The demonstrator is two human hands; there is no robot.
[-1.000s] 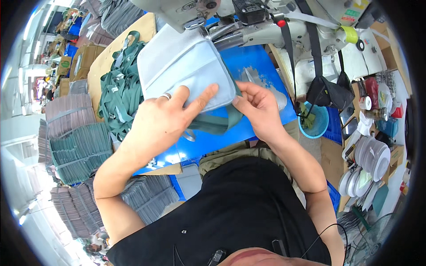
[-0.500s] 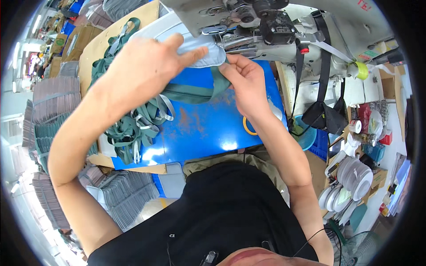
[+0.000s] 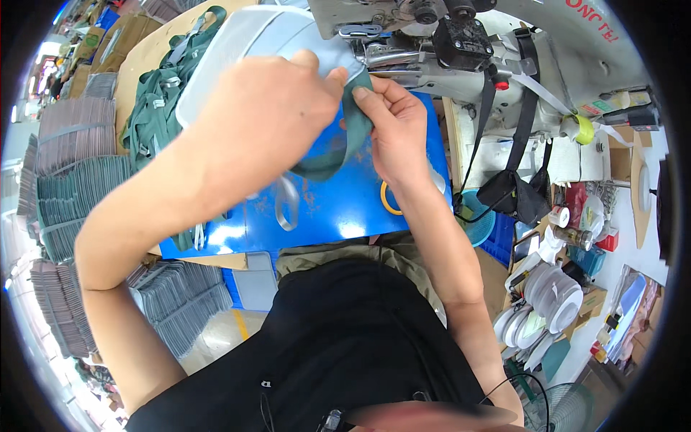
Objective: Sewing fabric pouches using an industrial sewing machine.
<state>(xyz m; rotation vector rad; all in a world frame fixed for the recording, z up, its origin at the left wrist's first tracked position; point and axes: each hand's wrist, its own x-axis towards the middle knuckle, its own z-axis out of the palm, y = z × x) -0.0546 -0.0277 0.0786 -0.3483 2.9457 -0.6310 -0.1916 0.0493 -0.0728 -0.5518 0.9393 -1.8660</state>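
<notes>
A light-blue fabric panel (image 3: 299, 36) with stitched lines lies beside the sewing machine head (image 3: 403, 54). My left hand (image 3: 277, 115) is closed at the panel's right corner, its thumb and finger bent together there; the rest of its grip is hidden behind the hand. My right hand (image 3: 396, 119) pinches a green webbing strap (image 3: 358, 119) between thumb and fingers, right against that corner. From there the strap loops down over the blue tabletop (image 3: 324, 212) and passes behind my left forearm. A loose grey ribbon (image 3: 287, 205) hangs under the left wrist.
A heap of green straps (image 3: 162, 93) lies at the left of the table, next to a translucent white edge (image 3: 194, 86). An orange ring (image 3: 389, 198) sits by my right forearm. Bundled stacks (image 3: 72, 194) stand left; a teal basket (image 3: 479, 219) and white reels (image 3: 551, 295) stand right.
My left hand has moved right to the panel's corner, and its fingers have closed. The strap now rises against that corner. The translucent white edge shows more at the left.
</notes>
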